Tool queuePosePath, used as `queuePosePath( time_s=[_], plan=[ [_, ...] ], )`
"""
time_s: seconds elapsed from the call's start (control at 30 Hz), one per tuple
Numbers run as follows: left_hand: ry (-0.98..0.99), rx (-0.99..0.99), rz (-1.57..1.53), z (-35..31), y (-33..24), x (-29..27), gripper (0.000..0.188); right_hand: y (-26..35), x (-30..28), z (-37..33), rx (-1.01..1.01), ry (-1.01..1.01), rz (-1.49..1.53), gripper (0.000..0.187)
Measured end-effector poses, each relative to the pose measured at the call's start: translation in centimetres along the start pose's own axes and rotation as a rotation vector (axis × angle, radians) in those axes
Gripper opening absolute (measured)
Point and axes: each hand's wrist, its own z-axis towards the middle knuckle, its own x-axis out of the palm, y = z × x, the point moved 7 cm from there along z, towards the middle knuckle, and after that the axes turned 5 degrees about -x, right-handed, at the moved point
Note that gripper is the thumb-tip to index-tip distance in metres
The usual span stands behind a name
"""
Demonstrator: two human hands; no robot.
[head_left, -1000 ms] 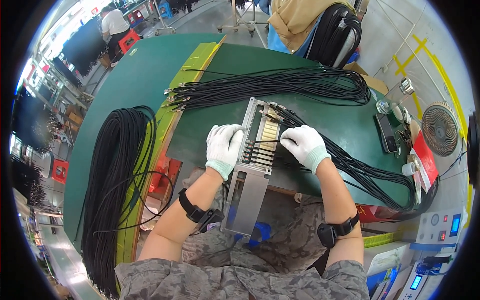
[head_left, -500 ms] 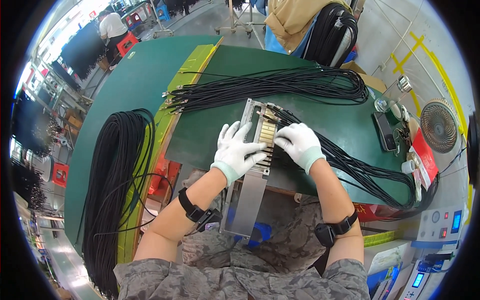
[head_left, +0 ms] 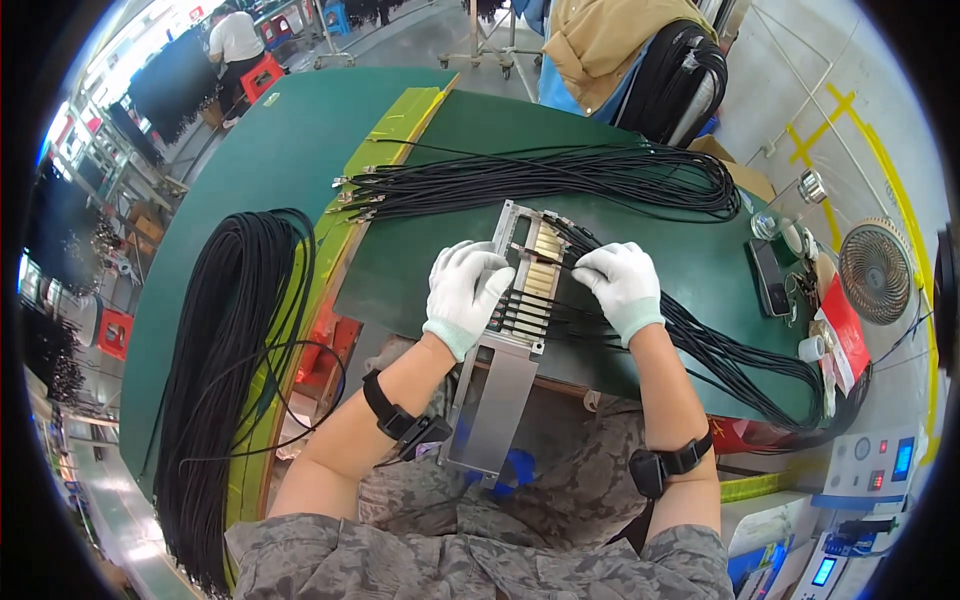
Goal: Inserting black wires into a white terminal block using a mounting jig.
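Observation:
A metal fixture (head_left: 517, 357) with a row of pale slots lies across the green table's near edge. Several black cables rest in its lower slots. One black cable (head_left: 541, 256) stretches over the upper slots between my gloved hands. My right hand (head_left: 624, 290) pinches this cable on the fixture's right side. At the left rail, my left hand (head_left: 466, 293) has its fingers curled and closed, the thumb beside them; what lies between the fingertips is hidden. A bundle of black cables (head_left: 735, 358) runs from the fixture's far end, passing behind my right hand toward the right.
Another cable bundle (head_left: 560, 172) with metal ends lies beyond the fixture. A thick coil of black cable (head_left: 225, 340) hangs over the left side by a yellow strip (head_left: 408, 115). At the right stand a phone (head_left: 768, 278), a glass bottle (head_left: 790, 205) and a small fan (head_left: 876, 270).
My left hand has drawn back from the slots to the left rail, its spread fingers now curled. My right hand has shifted slightly right. A cable now spans the upper slots.

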Motion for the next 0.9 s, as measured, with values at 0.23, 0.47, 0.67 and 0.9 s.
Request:
queuePosePath(
  time_s=[0.23, 0.47, 0.67, 0.9],
  plan=[
    [-0.023, 0.273, 0.053, -0.8, -3.5, -0.7, 0.013, 4.4, 0.4, 0.1, -0.103, -0.037, 0.299, 0.015],
    [-0.097, 0.137, -0.051, -0.2, -1.4, -1.5, 0.013, 1.2, 1.3, -0.8, 0.076, 0.199, 0.384, 0.017],
    [-0.139, 0.036, 0.147, -0.2, -1.0, -1.6, 0.014, 1.9, 1.1, -0.5, -0.023, 0.156, 0.210, 0.016],
    [-0.092, -0.059, 0.130, 0.1, 0.5, -1.3, 0.017, 2.2, 1.2, -0.4, -0.019, 0.189, 0.081, 0.018]
  ],
)
